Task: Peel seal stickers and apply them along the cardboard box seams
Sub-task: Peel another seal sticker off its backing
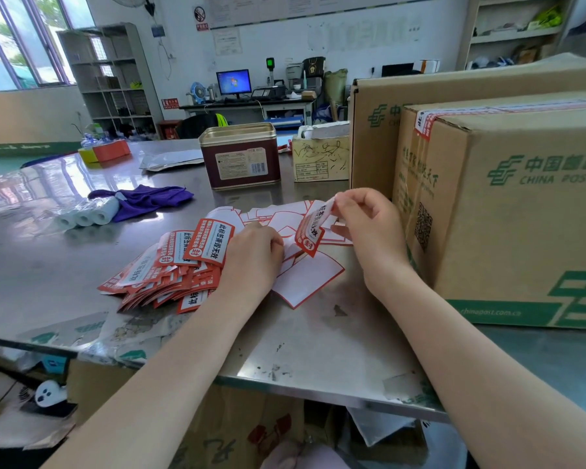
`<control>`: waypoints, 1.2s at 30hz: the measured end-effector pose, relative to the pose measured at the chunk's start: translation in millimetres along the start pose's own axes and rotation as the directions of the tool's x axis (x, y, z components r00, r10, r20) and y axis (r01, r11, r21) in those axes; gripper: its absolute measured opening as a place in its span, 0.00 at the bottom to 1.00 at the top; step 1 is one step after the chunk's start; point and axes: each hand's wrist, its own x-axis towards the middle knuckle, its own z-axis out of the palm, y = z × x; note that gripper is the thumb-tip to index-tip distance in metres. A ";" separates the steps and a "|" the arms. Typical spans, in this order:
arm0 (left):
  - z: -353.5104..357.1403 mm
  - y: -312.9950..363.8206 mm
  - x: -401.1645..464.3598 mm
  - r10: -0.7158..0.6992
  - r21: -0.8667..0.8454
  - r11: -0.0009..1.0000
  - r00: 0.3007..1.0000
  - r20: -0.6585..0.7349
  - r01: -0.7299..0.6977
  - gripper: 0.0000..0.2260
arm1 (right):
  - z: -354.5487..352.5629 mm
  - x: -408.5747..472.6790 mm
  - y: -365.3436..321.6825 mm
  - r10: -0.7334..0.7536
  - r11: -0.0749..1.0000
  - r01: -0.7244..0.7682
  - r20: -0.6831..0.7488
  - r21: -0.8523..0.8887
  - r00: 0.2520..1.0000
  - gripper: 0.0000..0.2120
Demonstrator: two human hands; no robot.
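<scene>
On a steel table (48,265), the right hand (369,228) pinches a red-and-white seal sticker (313,228) by its top edge, lifted and curling above spent white backing sheets (305,282). The left hand (254,255) rests on those sheets beside a fanned pile of unpeeled stickers (173,269). A China Post cardboard box (521,214) stands just right of the hands, a metal tin (241,157) behind

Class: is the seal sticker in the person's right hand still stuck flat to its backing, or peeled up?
Peeled up. The right hand pinches the seal sticker, which curls clear above the white backing sheets.
</scene>
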 end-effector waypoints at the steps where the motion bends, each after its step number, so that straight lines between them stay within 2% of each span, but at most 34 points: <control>1: 0.9 -0.3 0.0 0.003 0.022 1.000 1.000 0.003 -0.003 0.11 | -0.3 0.2 -0.3 0.008 0.999 -0.008 -0.016 0.036 1.000 0.06; 5: 2.7 -1.5 -0.8 0.018 0.079 0.997 1.000 0.013 -0.019 0.13 | -5.1 2.0 0.9 -0.015 0.998 0.024 -0.134 0.066 0.991 0.06; 7: 2.2 -2.1 -1.4 0.017 0.109 0.994 1.000 0.024 -0.020 0.12 | -6.2 2.0 1.8 -0.059 0.998 0.062 -0.190 0.010 0.980 0.07; 10: 1.2 -1.9 -2.1 0.016 0.122 0.992 0.999 0.030 -0.020 0.09 | -5.4 1.2 2.9 -0.140 0.989 0.126 -0.201 -0.079 0.969 0.09; 14: 0.4 -1.0 -3.7 0.017 0.141 0.990 1.000 0.016 -0.019 0.08 | -6.8 -0.5 0.8 -0.199 0.971 0.175 -0.145 -0.166 0.969 0.06; 17: -1.1 0.8 -4.4 0.035 0.052 0.998 0.999 -0.025 -0.033 0.11 | -7.4 -3.3 -1.2 -0.259 0.945 0.230 -0.105 -0.233 0.960 0.06; 20: -4.3 6.3 -6.6 0.194 -0.123 0.970 0.970 -0.144 -0.212 0.10 | -3.9 -4.9 -0.4 -0.279 0.917 0.260 -0.021 -0.304 0.960 0.05; 23: -5.1 11.4 -9.4 0.308 -0.198 0.915 0.925 -0.221 -0.352 0.10 | -1.2 -6.7 1.7 -0.282 0.889 0.291 0.078 -0.353 0.956 0.05; 26: -6.0 10.4 -9.7 0.340 -0.199 0.897 0.903 -0.262 -0.396 0.13 | 1.0 -8.4 2.2 -0.278 0.871 0.315 0.150 -0.377 0.949 0.06; 29: -5.0 7.4 -8.4 0.369 -0.169 0.886 0.877 -0.307 -0.432 0.11 | 1.7 -7.9 3.5 -0.283 0.865 0.330 0.175 -0.379 0.943 0.06; 36: -2.4 5.5 -5.7 0.326 -0.130 0.912 0.881 -0.344 -0.388 0.12 | 3.0 -8.7 3.2 -0.298 0.869 0.344 0.178 -0.355 0.938 0.07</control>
